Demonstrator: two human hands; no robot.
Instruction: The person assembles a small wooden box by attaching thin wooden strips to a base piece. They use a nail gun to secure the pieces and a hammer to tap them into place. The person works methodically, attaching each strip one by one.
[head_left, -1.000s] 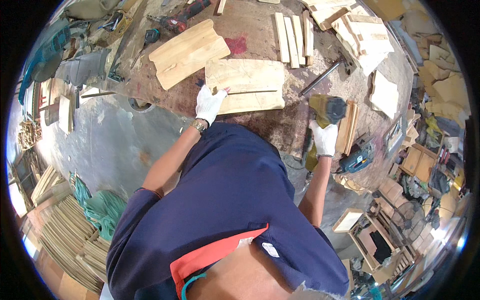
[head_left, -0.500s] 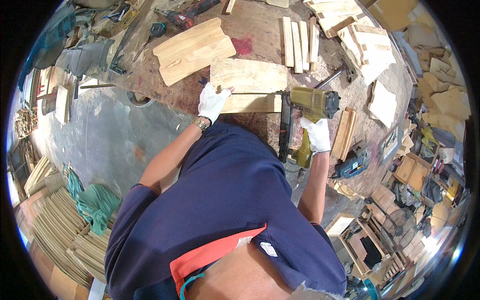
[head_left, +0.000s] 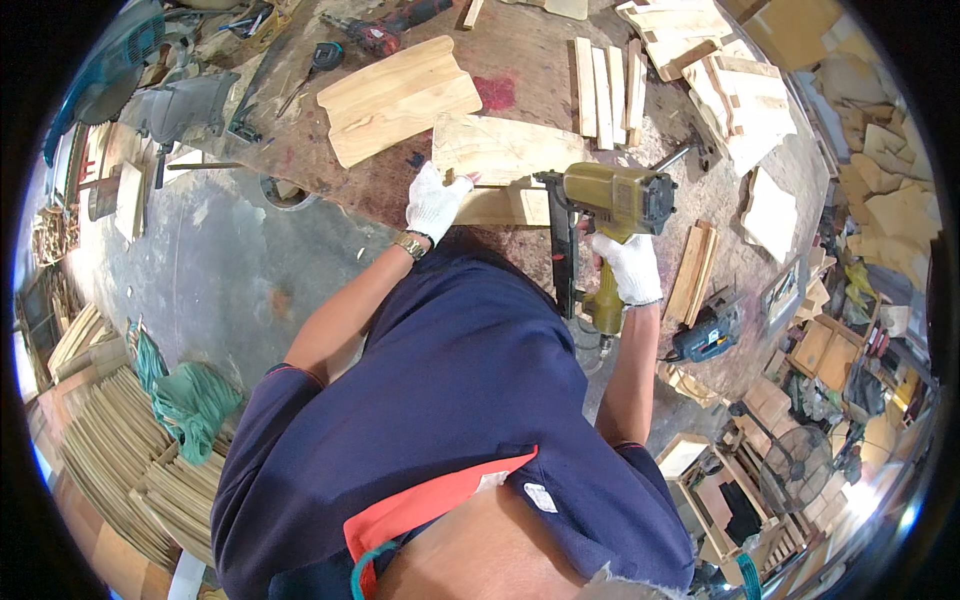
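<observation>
My right hand (head_left: 632, 270), in a white knit glove, is closed around the handle of an olive-gold nail gun (head_left: 612, 195). Its black nose rests at the near edge of a pale wooden board (head_left: 510, 146), toward the board's right part. Along that edge runs a narrow wooden strip (head_left: 505, 207), partly covered by the gun. At the left end my gloved left hand (head_left: 434, 207) grips board and strip, thumb over the top where they meet; its other fingers are mostly hidden. A wavy-edged wooden panel (head_left: 400, 100) lies just beyond, to the left.
Several wood strips (head_left: 610, 95) and stacked pieces (head_left: 735, 95) lie at the far right. Nearer are two short strips (head_left: 692, 272) and a jigsaw (head_left: 706, 330). A tape measure (head_left: 326, 56), a red-black drill (head_left: 375, 38) and a circular-bladed saw (head_left: 105, 95) are at the far left.
The nail gun, in my right hand, has shifted left along the board's near edge, its nose now over the wood. My left hand stays at the left end. The whole view has drifted slightly.
</observation>
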